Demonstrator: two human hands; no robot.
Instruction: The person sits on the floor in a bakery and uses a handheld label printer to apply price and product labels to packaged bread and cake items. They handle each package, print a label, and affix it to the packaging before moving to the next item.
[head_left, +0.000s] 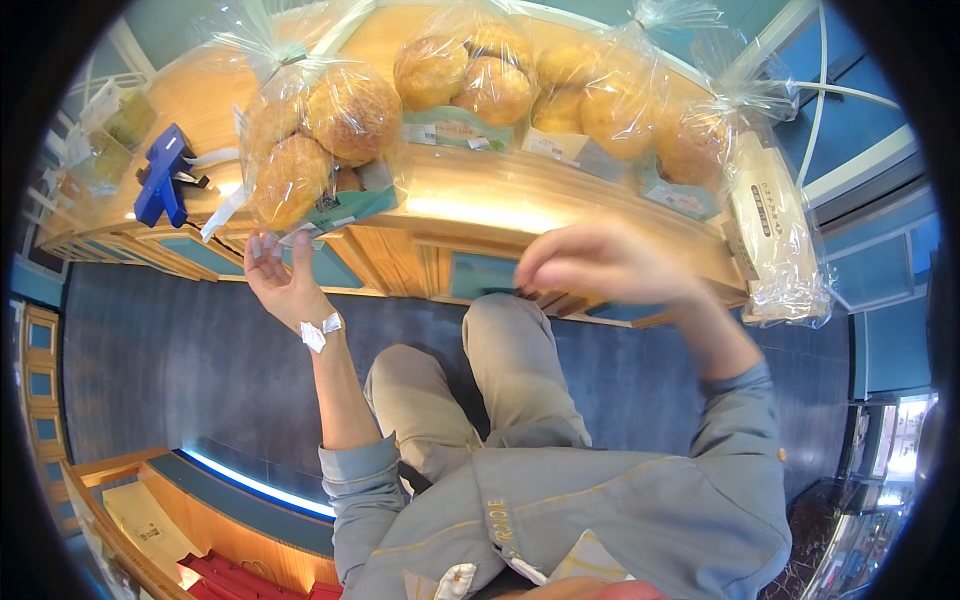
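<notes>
My left hand (281, 281) is palm up at the counter's front edge. Small white stickers cover its fingertips, and more labels (313, 335) stick to the wrist. Its thumb appears to touch the lower edge of a clear plastic bag of round bread (356, 112), twisted shut at the top, with a green card base. Whether the fingers pinch that edge is unclear. Motion blurs my right hand (600, 262), raised before the counter with bent fingers; nothing shows clearly in it. A blue label gun (165, 176) trailing a white label strip lies left of the bread bag.
More bagged bread (493, 86) lines the wooden counter (480, 202), with a bag of yellow buns (619, 112) further right. A long wrapped packet (776, 225) overhangs its right end. Clear packs (112, 127) stand far left. Behind me, a wooden shelf unit (210, 517) holds red bags (240, 577).
</notes>
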